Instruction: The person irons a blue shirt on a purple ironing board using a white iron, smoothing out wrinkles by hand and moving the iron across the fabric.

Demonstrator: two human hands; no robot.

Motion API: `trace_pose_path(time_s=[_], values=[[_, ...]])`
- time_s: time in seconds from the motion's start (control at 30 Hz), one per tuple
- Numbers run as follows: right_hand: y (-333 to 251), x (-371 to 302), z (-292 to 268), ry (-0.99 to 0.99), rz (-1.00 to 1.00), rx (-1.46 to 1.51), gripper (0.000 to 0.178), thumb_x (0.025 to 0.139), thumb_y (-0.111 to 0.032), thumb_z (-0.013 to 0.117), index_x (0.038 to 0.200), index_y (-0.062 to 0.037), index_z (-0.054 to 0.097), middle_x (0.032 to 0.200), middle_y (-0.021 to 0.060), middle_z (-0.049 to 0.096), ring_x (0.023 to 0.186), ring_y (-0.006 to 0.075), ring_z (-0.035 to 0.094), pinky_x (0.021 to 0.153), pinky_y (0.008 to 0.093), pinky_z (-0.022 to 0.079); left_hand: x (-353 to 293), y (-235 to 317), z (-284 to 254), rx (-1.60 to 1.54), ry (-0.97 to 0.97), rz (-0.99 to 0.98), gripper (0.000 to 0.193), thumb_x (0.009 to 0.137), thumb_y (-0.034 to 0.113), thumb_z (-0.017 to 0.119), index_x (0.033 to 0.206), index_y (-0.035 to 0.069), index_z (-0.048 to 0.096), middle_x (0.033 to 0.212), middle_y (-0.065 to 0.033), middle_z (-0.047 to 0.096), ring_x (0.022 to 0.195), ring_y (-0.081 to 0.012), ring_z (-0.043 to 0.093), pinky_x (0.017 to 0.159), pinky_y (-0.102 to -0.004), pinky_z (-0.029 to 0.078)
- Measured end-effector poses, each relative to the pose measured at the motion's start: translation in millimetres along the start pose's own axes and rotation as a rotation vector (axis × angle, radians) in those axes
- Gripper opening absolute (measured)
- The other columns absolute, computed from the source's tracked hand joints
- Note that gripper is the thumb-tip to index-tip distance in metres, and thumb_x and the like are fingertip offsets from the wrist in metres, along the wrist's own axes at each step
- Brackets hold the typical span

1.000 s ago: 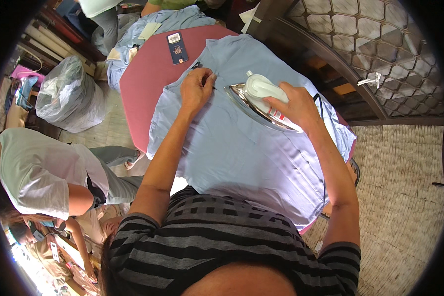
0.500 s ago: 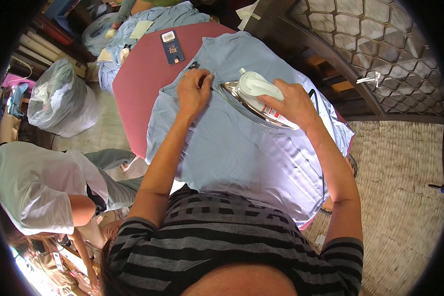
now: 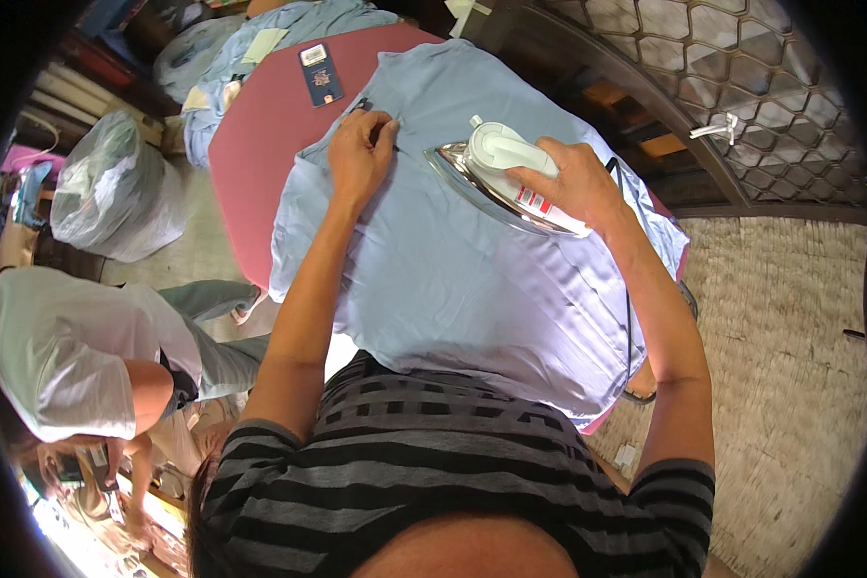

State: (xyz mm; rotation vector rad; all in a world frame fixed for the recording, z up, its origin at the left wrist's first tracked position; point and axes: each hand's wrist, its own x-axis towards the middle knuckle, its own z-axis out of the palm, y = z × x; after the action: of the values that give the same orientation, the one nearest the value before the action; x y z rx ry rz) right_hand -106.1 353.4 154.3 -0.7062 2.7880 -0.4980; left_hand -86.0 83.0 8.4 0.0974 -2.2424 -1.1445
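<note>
A light blue garment [image 3: 433,250] lies spread over the maroon ironing board [image 3: 246,164], with creases in its lower right part. My right hand [image 3: 588,188] is wrapped round the handle of a white iron [image 3: 511,149]. The iron's shiny metal soleplate rests on or just over the cloth, its tip toward my left hand. Near a small dark label [image 3: 361,104] at the garment's upper left edge is my left hand [image 3: 359,154], fingers curled and pinched together against the cloth. Whatever lies between those fingertips is hidden.
A dark blue card tag [image 3: 320,75] lies on the board's far left. More blue cloth [image 3: 299,34] is heaped behind it. Left on the floor stands a stuffed clear plastic bag [image 3: 120,193]. A person in a white shirt [image 3: 63,356] is close at my left. A dark lattice gate [image 3: 732,87] stands far right.
The whole view has shifted a little. Against the garment, the iron has slid slightly right, away from my left hand. My left hand keeps its place by the dark label.
</note>
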Motion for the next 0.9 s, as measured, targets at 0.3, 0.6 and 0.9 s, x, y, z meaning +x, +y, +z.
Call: trace_pose_path(time_s=[0.3, 0.6, 0.9], values=[[4, 8, 9, 0.084, -0.187, 0.133, 0.044, 0.087, -0.044, 0.072, 0.087, 0.0005, 0.069, 0.067, 0.0194, 0.066, 0.057, 0.0308, 0.064, 0.059, 0.0384, 0.05, 0, -5, 4, -0.056, 0.03, -0.037, 0.014, 0.083, 0.015, 0.073, 0.086, 0.002, 0.072, 0.074, -0.0097, 0.063, 0.067, -0.0215, 0.061, 0.064, -0.033, 0.048], [19, 18, 2, 0.069, -0.22, 0.079, 0.051, 0.087, -0.051, 0.068, 0.093, -0.0006, 0.069, 0.075, 0.0151, 0.068, 0.064, 0.0249, 0.065, 0.064, 0.0359, 0.051, -1, -3, 9, 0.043, -0.024, -0.004, 0.016, 0.084, 0.02, 0.072, 0.086, 0.004, 0.072, 0.078, -0.0097, 0.066, 0.07, -0.024, 0.065, 0.066, -0.0351, 0.05], [50, -137, -27, 0.17, 0.033, 0.253, 0.041, 0.087, -0.04, 0.072, 0.094, -0.0006, 0.065, 0.074, 0.0207, 0.065, 0.065, 0.03, 0.065, 0.063, 0.0394, 0.049, 1, 0, 7, 0.157, -0.07, 0.02, 0.025, 0.084, 0.031, 0.073, 0.085, 0.005, 0.071, 0.079, -0.0078, 0.065, 0.073, -0.0243, 0.063, 0.067, -0.0367, 0.049]])
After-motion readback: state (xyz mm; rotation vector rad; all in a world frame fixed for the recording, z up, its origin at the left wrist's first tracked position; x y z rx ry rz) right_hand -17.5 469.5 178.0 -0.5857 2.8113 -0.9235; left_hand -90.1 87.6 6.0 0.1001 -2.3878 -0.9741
